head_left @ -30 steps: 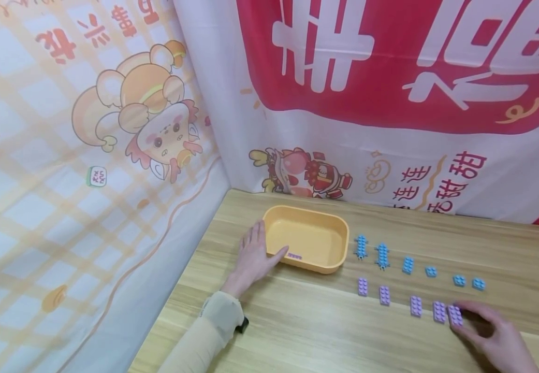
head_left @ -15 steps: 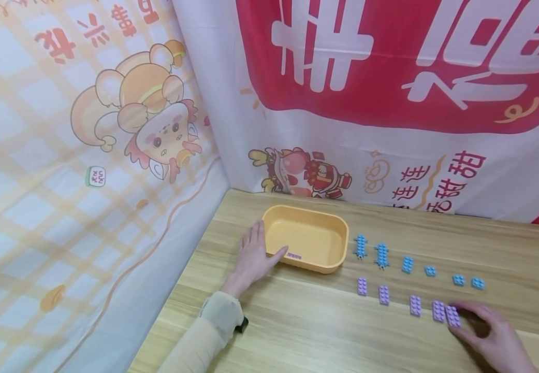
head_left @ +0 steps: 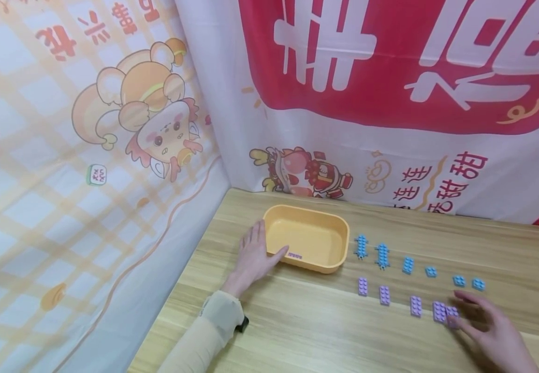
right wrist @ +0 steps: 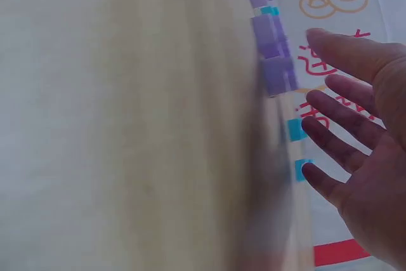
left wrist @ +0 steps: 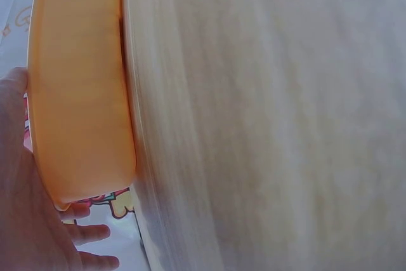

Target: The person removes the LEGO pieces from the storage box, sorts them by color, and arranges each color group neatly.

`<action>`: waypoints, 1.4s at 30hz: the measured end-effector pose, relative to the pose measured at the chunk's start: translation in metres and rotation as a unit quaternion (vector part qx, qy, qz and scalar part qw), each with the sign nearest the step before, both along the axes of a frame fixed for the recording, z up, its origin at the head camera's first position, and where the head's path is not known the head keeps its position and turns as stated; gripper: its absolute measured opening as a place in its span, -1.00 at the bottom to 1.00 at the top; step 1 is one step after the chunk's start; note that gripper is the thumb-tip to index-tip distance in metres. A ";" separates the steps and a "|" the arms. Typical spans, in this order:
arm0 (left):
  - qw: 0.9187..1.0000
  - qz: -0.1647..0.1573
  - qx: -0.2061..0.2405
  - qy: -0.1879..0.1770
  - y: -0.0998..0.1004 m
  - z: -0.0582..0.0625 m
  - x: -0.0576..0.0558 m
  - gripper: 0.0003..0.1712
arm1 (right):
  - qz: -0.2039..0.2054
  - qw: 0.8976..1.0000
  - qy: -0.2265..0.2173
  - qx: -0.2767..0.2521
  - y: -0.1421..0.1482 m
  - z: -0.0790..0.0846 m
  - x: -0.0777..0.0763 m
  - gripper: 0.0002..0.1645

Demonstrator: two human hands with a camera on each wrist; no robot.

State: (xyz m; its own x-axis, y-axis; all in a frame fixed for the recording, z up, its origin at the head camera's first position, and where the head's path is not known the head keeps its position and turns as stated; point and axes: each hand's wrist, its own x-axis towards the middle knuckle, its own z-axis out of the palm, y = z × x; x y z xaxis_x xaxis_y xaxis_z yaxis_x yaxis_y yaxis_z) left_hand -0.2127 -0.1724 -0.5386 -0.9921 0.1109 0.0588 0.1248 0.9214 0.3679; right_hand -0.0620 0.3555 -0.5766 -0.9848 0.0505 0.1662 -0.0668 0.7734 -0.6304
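My left hand (head_left: 252,261) rests against the left front corner of a yellow plastic tub (head_left: 276,209), fingers straight along its side and thumb over the front rim. In the left wrist view the hand (left wrist: 28,201) lies along the tub's orange-looking wall (left wrist: 82,93). A small purple piece (head_left: 294,256) shows inside the tub. Beside the rightmost purple building brick (head_left: 452,316), my right hand (head_left: 495,329) has its fingers spread apart. This brick sits against another purple brick (head_left: 439,312). The right wrist view shows the hand (right wrist: 361,138) holding nothing, with purple bricks (right wrist: 279,75) beyond the fingertips.
Further left in the front row lie purple bricks (head_left: 416,305). Behind runs a row of blue pieces: two long ones with side pegs (head_left: 382,256) and several small bricks (head_left: 407,265). Printed cloth (head_left: 306,119) hangs along the wooden table's (head_left: 325,321) back and left edges.
My right hand has let go of the rightmost purple brick and spread its fingers. That brick has slid left against its neighbour. The left hand and tub have stayed put.
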 end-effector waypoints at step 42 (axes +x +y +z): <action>1.000 0.001 0.014 -0.003 0.002 -0.001 0.000 0.34 | 0.151 0.980 0.100 -0.088 -0.163 0.103 -0.135 -0.46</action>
State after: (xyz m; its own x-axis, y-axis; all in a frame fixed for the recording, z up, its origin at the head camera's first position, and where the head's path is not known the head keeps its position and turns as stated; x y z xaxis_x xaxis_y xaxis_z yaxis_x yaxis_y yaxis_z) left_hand -0.2123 -0.1705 -0.5394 -0.9928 0.1066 0.0554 0.1199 0.9108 0.3950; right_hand -0.1966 0.1928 -0.4736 -0.9082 -0.1929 0.3714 -0.4109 0.5800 -0.7034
